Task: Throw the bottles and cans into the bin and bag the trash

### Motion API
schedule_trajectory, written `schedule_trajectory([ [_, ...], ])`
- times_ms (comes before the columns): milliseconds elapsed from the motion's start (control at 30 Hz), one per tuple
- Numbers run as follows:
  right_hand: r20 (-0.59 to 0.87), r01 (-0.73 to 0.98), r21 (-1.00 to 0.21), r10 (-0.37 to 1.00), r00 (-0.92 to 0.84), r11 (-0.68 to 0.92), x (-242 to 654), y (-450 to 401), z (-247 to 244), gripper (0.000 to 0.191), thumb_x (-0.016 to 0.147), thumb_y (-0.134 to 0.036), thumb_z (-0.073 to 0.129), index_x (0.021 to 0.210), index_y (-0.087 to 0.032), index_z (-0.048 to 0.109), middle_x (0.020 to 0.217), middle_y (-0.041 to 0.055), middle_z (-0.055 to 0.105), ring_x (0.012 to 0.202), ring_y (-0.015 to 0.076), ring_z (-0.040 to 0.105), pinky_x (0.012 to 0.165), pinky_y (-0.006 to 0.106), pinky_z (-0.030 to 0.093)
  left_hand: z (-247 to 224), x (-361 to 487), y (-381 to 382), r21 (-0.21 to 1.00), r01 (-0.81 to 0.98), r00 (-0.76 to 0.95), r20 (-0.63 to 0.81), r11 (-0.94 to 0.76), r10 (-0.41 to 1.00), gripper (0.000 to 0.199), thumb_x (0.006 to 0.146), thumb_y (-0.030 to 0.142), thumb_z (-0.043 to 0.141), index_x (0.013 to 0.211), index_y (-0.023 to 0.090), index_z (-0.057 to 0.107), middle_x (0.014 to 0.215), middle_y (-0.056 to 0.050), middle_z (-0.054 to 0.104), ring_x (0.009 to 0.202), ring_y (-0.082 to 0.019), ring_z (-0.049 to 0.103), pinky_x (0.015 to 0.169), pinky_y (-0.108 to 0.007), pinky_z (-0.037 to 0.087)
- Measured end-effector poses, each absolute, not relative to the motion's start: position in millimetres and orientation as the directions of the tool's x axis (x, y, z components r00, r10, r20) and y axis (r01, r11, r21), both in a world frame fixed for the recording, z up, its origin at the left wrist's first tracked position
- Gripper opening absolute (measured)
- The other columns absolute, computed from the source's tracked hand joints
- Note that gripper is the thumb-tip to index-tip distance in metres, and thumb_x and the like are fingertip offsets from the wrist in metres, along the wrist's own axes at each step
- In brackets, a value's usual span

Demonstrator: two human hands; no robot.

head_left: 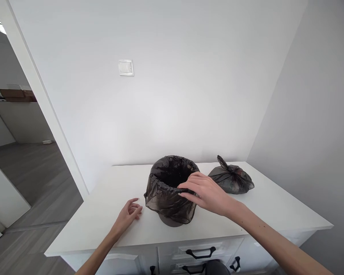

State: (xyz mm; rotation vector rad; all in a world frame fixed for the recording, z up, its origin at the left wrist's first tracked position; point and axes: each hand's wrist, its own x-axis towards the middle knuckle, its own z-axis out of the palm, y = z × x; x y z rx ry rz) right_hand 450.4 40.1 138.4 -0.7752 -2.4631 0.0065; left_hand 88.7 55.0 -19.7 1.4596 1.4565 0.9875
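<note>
Pinching the liner (167, 204) at the rim, looking mostly fitted to me

Right hand (202, 191) is gripping the liner's near-right edge between thumb and fingers; left hand (129, 214) is hovering just left of the bin (171, 221), fingers loosely curling, holding nothing. Bin's standing on the counter (97, 229), with the liner already draping over its rim and down the outside. Hem's hanging unevenly, so I'm guessing some tidying is remaining; inside's looking too dark to tell. Knotted bag (232, 183) is sitting to the right, already tied off.
</note>
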Motion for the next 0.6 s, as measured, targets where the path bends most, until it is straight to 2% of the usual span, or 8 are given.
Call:
schedule_trajectory([
  [100, 0.477, 0.560, -0.060, 0.517, -0.711, 0.826, 451, 42, 137, 0.035, 0.108, -0.044, 0.044, 0.114, -0.024, 0.073, 0.091, 0.0057, 0.077, 0.080, 0.0210, 0.069, 0.082, 0.037, 0.051, -26, 84, 47, 0.939, 0.334, 0.040, 0.077, -0.086, 0.996, 0.061, 0.090, 0.066, 0.058, 0.130, 0.020, 0.049, 0.092, -0.004, 0.067, 0.082, -0.022, 0.068, 0.077, -0.040, 0.057],
  [233, 0.471, 0.609, 0.028, 0.527, -0.708, 0.793, 472, 18, 142, 0.035, 0.109, -0.041, 0.044, 0.108, -0.025, 0.075, 0.077, 0.0032, 0.074, 0.068, 0.0193, 0.066, 0.075, 0.035, 0.049, -25, 88, 37, 0.911, 0.395, 0.029, 0.118, -0.120, 0.993, 0.049, 0.092, 0.062, 0.053, 0.121, 0.021, 0.054, 0.081, -0.001, 0.064, 0.073, -0.020, 0.065, 0.073, -0.036, 0.055],
  [433, 0.584, 0.742, 0.058, 0.580, -0.568, 0.668, 556, -23, 130, 0.026, 0.104, -0.042, 0.055, 0.112, -0.029, 0.077, 0.091, 0.0034, 0.080, 0.079, 0.0225, 0.073, 0.072, 0.035, 0.052, -26, 89, 36, 0.892, 0.435, 0.018, 0.129, -0.124, 0.992, 0.042, 0.093, 0.059, 0.051, 0.113, 0.022, 0.058, 0.078, 0.000, 0.065, 0.070, -0.019, 0.063, 0.072, -0.034, 0.054],
  [600, 0.614, 0.864, 0.148, 0.640, -0.462, 0.481, 649, -30, 96, 0.035, 0.100, -0.053, 0.056, 0.118, -0.031, 0.076, 0.102, 0.0055, 0.081, 0.085, 0.0264, 0.075, 0.071, 0.037, 0.054, -27, 89, 38, 0.876, 0.466, 0.020, 0.133, -0.127, 0.991, 0.044, 0.092, 0.061, 0.051, 0.110, 0.022, 0.060, 0.078, 0.000, 0.066, 0.070, -0.019, 0.063, 0.073, -0.034, 0.053],
])
